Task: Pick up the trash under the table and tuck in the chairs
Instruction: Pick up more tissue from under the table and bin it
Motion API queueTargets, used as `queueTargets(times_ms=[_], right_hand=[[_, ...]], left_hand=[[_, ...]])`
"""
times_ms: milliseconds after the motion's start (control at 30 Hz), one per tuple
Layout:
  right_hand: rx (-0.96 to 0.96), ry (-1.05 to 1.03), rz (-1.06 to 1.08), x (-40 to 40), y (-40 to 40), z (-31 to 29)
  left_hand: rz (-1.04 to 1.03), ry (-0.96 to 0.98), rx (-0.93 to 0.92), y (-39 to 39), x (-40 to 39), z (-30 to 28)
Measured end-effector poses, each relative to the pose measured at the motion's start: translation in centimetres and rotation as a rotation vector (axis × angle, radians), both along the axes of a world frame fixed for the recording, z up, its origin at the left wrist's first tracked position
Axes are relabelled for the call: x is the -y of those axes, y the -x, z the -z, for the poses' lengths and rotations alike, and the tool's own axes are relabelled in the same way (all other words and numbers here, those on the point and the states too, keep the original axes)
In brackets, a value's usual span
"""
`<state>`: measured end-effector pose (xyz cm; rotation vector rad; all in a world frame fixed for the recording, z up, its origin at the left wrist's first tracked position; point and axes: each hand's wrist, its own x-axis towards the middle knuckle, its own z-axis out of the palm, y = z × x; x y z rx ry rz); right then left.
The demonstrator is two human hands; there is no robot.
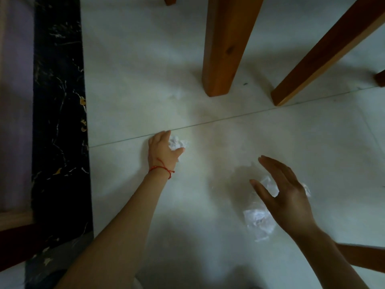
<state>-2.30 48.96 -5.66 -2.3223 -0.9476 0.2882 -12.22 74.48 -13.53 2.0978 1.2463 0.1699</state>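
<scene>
A crumpled white paper wad (177, 142) lies on the pale floor tiles, and my left hand (163, 150), with a red string at the wrist, is closed around it. My right hand (281, 191) hovers with fingers spread above a crumpled clear plastic bag (258, 222) on the floor; whether it touches the bag I cannot tell. Another faint white scrap (177, 94) lies farther off, near a wooden leg.
Two thick wooden legs (224, 49) (325, 53) stand ahead. A smaller leg foot (380, 78) shows at the right edge and a wooden rail (362, 257) at lower right. A black marble strip (59, 122) runs along the left.
</scene>
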Motion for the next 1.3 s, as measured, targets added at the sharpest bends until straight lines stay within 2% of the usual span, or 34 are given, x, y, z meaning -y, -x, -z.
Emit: queueTargets(times_ms=[233,300,400,567,700,900,1100,1300], right_hand=[[-0.048,-0.068,0.075,0.3,0.3,0.6],[-0.052,-0.092,0.082,0.6,0.8,0.6],[-0.052,-0.087,0.09,1.5,1.0,0.9],[-0.092,-0.085,0.22,2.9,0.7,0.8],[-0.09,-0.062,0.286,4.4,0.2,0.3],[-0.164,0.047,0.424,5.8,0.0,0.8],[-0.388,0.267,0.466,5.2,1.4,2.8],[-0.325,0.376,0.406,3.2,3.0,4.4]], left_hand=[[0.012,-0.129,0.035,0.1,1.0,0.2],[-0.048,-0.083,0.092,0.2,1.4,-0.2],[-0.17,0.196,0.203,-0.3,2.7,-0.4],[-0.342,0.876,0.388,-2.3,7.0,-1.7],[-0.451,1.123,0.467,-2.8,10.7,-2.3],[-0.486,1.138,0.472,-2.1,12.7,-1.5],[-0.493,1.1,0.481,-1.5,12.0,-1.6],[-0.492,1.089,0.502,-1.4,11.7,-1.9]])
